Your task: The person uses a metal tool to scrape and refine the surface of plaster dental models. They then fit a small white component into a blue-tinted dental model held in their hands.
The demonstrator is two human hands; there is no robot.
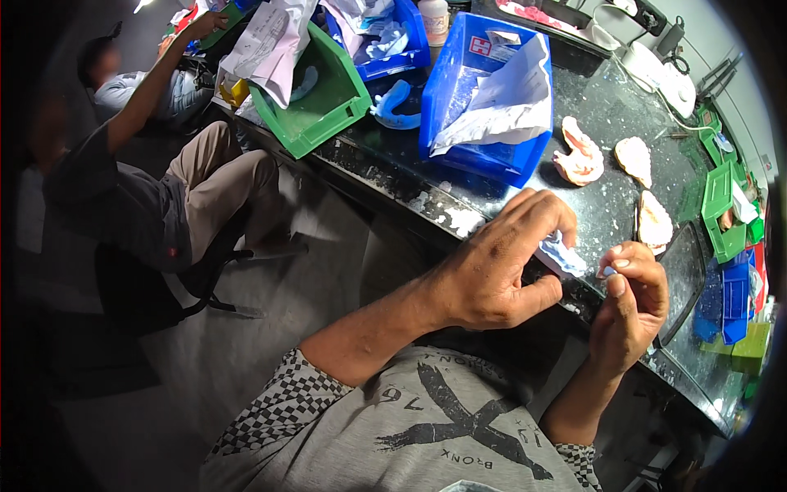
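My left hand is curled around a pale blue, rough-edged dental impression, held over the near edge of the bench. Its fingers partly hide the piece. Close beside it, my right hand pinches a tiny pale blue scrap between thumb and fingertip. Beyond my hands lie a U-shaped plaster dental cast with pinkish patches and two more plaster pieces, one cast farther back and one cast nearer my right hand.
A blue bin with paper in it stands ahead. Left of it are a blue dental impression and a tilted green bin. Small green bins line the right side. A seated co-worker is at far left. White debris dots the black bench.
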